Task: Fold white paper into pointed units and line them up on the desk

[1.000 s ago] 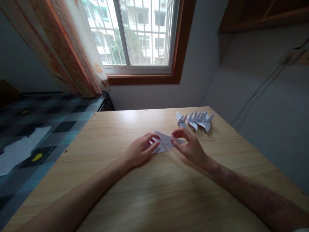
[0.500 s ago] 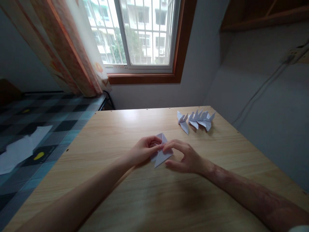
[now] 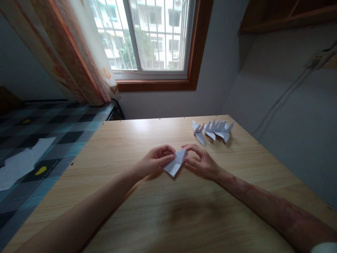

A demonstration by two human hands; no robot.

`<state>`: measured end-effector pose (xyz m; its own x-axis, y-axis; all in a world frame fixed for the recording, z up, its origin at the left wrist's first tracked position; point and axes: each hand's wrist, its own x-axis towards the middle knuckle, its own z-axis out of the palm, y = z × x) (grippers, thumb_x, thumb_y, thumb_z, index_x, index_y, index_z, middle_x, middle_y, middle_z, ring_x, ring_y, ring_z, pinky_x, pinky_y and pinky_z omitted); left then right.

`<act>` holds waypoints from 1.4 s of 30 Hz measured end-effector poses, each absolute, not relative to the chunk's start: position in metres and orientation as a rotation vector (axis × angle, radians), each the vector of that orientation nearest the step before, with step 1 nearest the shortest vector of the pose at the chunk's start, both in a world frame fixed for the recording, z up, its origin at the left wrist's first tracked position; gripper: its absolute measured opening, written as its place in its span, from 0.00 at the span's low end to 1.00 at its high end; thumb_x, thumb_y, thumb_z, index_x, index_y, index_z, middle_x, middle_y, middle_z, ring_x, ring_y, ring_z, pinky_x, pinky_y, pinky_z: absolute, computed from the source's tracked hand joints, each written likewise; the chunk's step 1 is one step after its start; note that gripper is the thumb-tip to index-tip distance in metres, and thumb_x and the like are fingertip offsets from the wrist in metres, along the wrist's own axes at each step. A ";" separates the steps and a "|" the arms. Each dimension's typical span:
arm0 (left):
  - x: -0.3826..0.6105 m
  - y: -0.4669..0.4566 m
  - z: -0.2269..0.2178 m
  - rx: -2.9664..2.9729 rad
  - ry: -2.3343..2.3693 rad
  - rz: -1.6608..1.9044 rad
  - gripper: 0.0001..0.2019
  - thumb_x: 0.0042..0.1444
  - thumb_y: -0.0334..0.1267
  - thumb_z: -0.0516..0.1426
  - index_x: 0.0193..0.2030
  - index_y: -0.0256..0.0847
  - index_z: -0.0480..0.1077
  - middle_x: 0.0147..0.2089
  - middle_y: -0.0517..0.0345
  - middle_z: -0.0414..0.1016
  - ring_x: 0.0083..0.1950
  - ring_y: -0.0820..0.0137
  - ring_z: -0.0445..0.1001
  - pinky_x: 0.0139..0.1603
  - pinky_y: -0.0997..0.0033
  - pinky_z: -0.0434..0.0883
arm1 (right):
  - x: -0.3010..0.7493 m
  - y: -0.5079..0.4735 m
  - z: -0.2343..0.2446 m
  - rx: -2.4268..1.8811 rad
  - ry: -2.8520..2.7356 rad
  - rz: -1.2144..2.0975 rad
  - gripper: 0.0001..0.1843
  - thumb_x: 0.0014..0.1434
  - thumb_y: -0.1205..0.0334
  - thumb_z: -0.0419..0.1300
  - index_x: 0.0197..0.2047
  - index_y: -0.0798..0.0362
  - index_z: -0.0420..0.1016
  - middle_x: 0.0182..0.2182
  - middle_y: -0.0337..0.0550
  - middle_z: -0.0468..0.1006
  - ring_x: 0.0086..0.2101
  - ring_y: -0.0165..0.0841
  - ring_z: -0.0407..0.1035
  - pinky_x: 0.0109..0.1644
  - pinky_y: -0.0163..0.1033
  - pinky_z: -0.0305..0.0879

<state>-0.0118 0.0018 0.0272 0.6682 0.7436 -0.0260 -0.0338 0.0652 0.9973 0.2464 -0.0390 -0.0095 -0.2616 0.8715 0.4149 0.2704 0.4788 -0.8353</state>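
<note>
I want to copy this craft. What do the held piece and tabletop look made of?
The folded piece looks like thin white matte paper: crisp creases. The table looks like wood or wood-grain laminate, slightly glossy: grain lines, window sheen.

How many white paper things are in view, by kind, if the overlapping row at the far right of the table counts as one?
folded paper, held by left hand and right hand: 1
row of folded pieces, number of pieces unclear: 1
loose sheet on the checked bedcover: 1
Total: 3

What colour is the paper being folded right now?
Plain white; the folded paper shows best in the head view.
</note>
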 end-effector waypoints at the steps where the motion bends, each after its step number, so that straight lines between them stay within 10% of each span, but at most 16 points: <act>1: -0.013 0.003 0.028 1.391 0.653 0.664 0.22 0.59 0.53 0.73 0.46 0.37 0.76 0.37 0.57 0.77 0.35 0.73 0.71 0.33 0.75 0.64 | 0.247 -0.038 -0.011 -1.006 -1.742 0.835 0.17 0.70 0.44 0.68 0.50 0.49 0.81 0.54 0.50 0.84 0.58 0.47 0.76 0.69 0.54 0.70; 8: -0.020 0.024 0.021 1.431 0.852 0.748 0.20 0.60 0.52 0.70 0.45 0.39 0.75 0.35 0.59 0.78 0.32 0.74 0.70 0.31 0.75 0.62 | 0.245 -0.020 -0.018 -1.028 -1.275 1.055 0.28 0.55 0.43 0.78 0.50 0.47 0.74 0.39 0.40 0.82 0.39 0.38 0.78 0.42 0.41 0.76; 16: -0.032 0.024 0.013 2.357 1.261 0.663 0.09 0.63 0.44 0.65 0.44 0.42 0.80 0.40 0.54 0.82 0.39 0.63 0.79 0.42 0.63 0.73 | 0.253 -0.011 -0.041 -1.210 -1.319 0.915 0.32 0.55 0.48 0.77 0.57 0.49 0.74 0.36 0.36 0.78 0.33 0.33 0.72 0.35 0.35 0.67; 20: -0.027 0.017 0.011 2.791 0.841 0.586 0.12 0.72 0.35 0.56 0.55 0.45 0.80 0.61 0.49 0.82 0.60 0.56 0.80 0.64 0.52 0.74 | 0.256 -0.010 -0.048 -1.266 -1.401 0.766 0.29 0.57 0.49 0.75 0.58 0.51 0.76 0.40 0.40 0.81 0.37 0.35 0.75 0.39 0.37 0.71; 29: -0.030 0.023 -0.003 2.828 0.684 0.549 0.18 0.77 0.37 0.53 0.67 0.45 0.76 0.69 0.48 0.80 0.67 0.57 0.79 0.69 0.52 0.75 | 0.251 -0.027 -0.025 -1.185 -1.783 0.646 0.12 0.71 0.58 0.65 0.54 0.48 0.86 0.51 0.47 0.89 0.51 0.44 0.83 0.59 0.50 0.78; 35: -0.034 0.025 0.000 2.803 0.815 0.529 0.17 0.77 0.40 0.53 0.65 0.40 0.75 0.69 0.42 0.78 0.67 0.55 0.79 0.71 0.49 0.74 | 0.243 -0.041 -0.016 -0.953 -2.326 0.371 0.28 0.72 0.72 0.56 0.71 0.46 0.78 0.69 0.48 0.79 0.69 0.46 0.73 0.76 0.59 0.67; 42: -0.034 0.027 -0.005 2.828 0.784 0.519 0.22 0.78 0.37 0.50 0.73 0.43 0.72 0.75 0.46 0.75 0.72 0.57 0.75 0.74 0.50 0.72 | 0.243 -0.054 -0.012 -1.024 -2.508 0.393 0.41 0.76 0.49 0.62 0.84 0.49 0.55 0.81 0.55 0.57 0.78 0.49 0.56 0.83 0.60 0.54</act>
